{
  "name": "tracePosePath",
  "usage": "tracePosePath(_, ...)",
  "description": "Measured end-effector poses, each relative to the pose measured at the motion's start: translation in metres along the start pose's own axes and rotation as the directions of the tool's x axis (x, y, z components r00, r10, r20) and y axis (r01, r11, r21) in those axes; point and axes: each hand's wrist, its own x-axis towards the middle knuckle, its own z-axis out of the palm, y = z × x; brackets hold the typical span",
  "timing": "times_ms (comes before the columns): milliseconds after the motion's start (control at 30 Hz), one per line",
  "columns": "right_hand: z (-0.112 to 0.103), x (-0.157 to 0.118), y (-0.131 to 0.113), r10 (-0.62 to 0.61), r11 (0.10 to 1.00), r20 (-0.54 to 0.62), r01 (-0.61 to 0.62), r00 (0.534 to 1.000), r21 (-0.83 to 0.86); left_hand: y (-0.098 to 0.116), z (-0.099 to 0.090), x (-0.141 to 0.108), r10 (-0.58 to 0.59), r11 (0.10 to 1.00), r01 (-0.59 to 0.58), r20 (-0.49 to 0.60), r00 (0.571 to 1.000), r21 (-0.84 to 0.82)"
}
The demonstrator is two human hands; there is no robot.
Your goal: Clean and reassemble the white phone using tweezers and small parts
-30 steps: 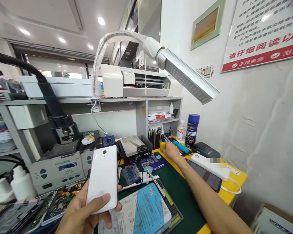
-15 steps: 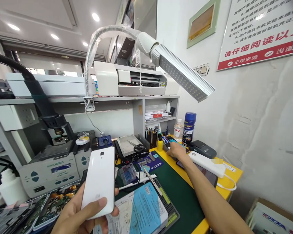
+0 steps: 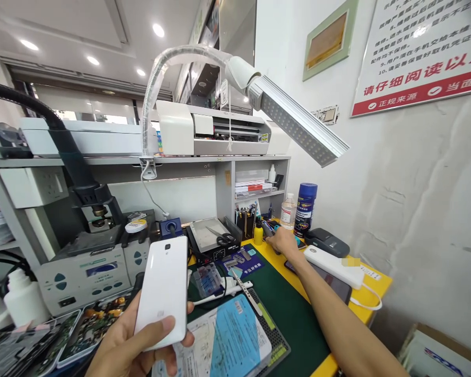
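Note:
My left hand (image 3: 137, 335) is closed around a white smartphone (image 3: 164, 288), its back panel and camera facing me. The thumb presses on the lower back and the fingertips wrap the right edge. My right arm stretches to the far right of the bench. There my right hand (image 3: 284, 242) is closed, its fingers at a dark, slim, stick-like tool (image 3: 267, 229) whose exact kind I cannot make out. A small yellow bottle (image 3: 258, 233) stands just left of that hand. Beneath the phone lies a blue and white box (image 3: 235, 335), with metal tweezers (image 3: 248, 293) beside it.
A white power bank (image 3: 333, 266) with a cable rests by a dark-screened phone (image 3: 337, 285) under my right forearm. A blue spray can (image 3: 305, 209) and clear bottle (image 3: 287, 212) stand behind. Scissors (image 3: 222, 236) lie on a heating plate. A lamp (image 3: 298, 120) hangs overhead.
My right hand has shifted slightly at the far right, and the dark slim tool now shows tilted up at its fingers. The left hand holds the phone as before; the view has moved slightly.

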Motion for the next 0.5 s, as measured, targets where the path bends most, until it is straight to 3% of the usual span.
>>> tracePosePath(300,0.010,-0.003,-0.008,-0.027,1.000,0.089,0.028,0.996,-0.009,-0.002,-0.002,0.002,-0.007,1.000,0.007,-0.009,1.000,0.015)
tracePosePath(500,0.000,-0.007,-0.006,-0.073,0.997,0.067,0.073,0.995,-0.008,-0.003,-0.004,0.002,-0.005,1.000,0.005,0.018,1.000,0.007)
